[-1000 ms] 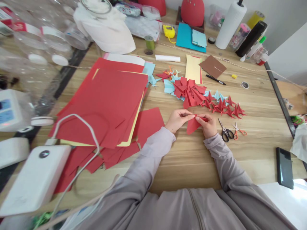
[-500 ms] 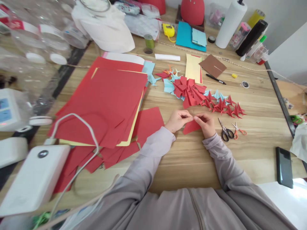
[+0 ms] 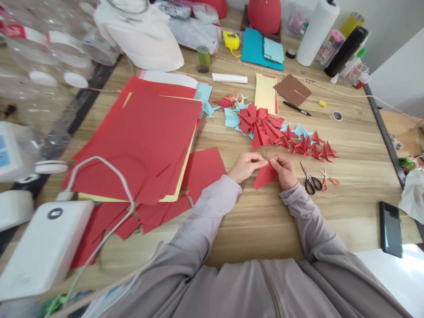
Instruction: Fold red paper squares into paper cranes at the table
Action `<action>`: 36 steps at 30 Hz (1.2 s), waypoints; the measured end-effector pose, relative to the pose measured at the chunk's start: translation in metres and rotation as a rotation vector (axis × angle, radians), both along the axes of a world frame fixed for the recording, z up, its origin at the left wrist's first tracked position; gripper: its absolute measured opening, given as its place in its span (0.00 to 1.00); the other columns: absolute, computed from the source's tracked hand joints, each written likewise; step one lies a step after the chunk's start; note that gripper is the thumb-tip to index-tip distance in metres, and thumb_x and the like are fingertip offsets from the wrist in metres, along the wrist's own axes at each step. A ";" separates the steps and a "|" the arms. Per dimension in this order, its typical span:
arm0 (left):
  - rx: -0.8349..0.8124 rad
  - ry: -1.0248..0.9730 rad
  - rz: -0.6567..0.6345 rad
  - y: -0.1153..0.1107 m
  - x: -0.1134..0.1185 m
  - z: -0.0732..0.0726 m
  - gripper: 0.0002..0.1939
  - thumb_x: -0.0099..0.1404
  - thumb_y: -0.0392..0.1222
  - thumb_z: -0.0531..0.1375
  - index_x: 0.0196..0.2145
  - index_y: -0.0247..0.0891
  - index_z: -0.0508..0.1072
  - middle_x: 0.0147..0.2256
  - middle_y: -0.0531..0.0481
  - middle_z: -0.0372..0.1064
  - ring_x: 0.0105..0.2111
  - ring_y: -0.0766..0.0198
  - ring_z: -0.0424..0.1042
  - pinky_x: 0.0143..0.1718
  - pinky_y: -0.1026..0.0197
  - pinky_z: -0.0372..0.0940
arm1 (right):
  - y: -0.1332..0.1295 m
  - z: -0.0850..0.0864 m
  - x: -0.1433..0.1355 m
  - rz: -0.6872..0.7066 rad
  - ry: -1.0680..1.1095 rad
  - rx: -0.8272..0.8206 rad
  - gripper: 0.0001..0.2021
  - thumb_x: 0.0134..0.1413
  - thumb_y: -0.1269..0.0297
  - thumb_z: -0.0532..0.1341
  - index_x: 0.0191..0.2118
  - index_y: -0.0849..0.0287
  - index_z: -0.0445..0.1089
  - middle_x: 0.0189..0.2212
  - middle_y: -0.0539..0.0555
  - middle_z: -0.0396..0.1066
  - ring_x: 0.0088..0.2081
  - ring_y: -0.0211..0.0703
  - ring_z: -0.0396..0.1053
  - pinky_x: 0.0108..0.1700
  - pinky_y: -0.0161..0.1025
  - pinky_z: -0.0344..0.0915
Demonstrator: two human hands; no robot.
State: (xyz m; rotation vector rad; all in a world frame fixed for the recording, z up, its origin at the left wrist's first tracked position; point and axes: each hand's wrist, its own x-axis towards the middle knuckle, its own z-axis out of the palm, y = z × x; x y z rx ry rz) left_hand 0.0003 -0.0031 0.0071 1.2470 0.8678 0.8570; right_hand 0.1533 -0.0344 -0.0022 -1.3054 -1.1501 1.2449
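Pinches the folded red paper point(image 3: 265, 177) at its upper part with the left hand point(image 3: 247, 166) and the right hand point(image 3: 283, 171), both closed thumb against finger, with fingertips near each other. Hangs as a small, plain red flap below the fingertips, slanting down toward the near left and narrowing at the top. Shows fairly straight sides, with the uppermost edge partly hidden by fingers; cannot tell how many layers, nor whether touching the wood.

Lies over the middle of the bench point(image 3: 261, 225), just nearer than a heap of red folded shapes point(image 3: 261, 126), mixed with light blue pieces point(image 3: 300, 130) on the far side. Leaves bare wood between the forearms, open toward the near edge and the torso. Meets tighter room on the left, with a loose red sheet point(image 3: 207, 170) at the left sleeve point(image 3: 220, 194) and a stack of large red sheets point(image 3: 142, 145) beyond. Meets black-handled scissors point(image 3: 311, 183) and orange-handled scissors point(image 3: 328, 179) just right of the right hand. Opens again past these toward the dark right edge of the bench, with a black phone point(image 3: 391, 229) lying near the bench's near right corner.
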 end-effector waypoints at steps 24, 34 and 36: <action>-0.004 0.061 -0.038 0.000 0.000 0.000 0.15 0.51 0.49 0.62 0.19 0.35 0.67 0.17 0.57 0.57 0.19 0.72 0.54 0.22 0.65 0.50 | 0.000 0.000 -0.002 -0.036 -0.059 -0.022 0.18 0.41 0.48 0.64 0.22 0.59 0.65 0.17 0.45 0.60 0.22 0.32 0.54 0.26 0.33 0.54; 0.018 0.043 0.005 -0.001 0.001 -0.002 0.13 0.49 0.48 0.63 0.21 0.35 0.69 0.20 0.55 0.61 0.21 0.71 0.57 0.24 0.64 0.53 | -0.001 0.006 -0.001 0.021 -0.142 0.044 0.18 0.43 0.47 0.63 0.22 0.59 0.65 0.17 0.45 0.59 0.22 0.33 0.54 0.27 0.34 0.55; 0.003 0.030 -0.017 -0.001 0.000 -0.002 0.13 0.49 0.49 0.64 0.22 0.35 0.69 0.20 0.55 0.61 0.21 0.71 0.57 0.24 0.65 0.53 | 0.000 0.006 -0.001 0.034 -0.139 0.043 0.19 0.43 0.47 0.62 0.21 0.59 0.64 0.17 0.45 0.58 0.22 0.32 0.54 0.26 0.34 0.54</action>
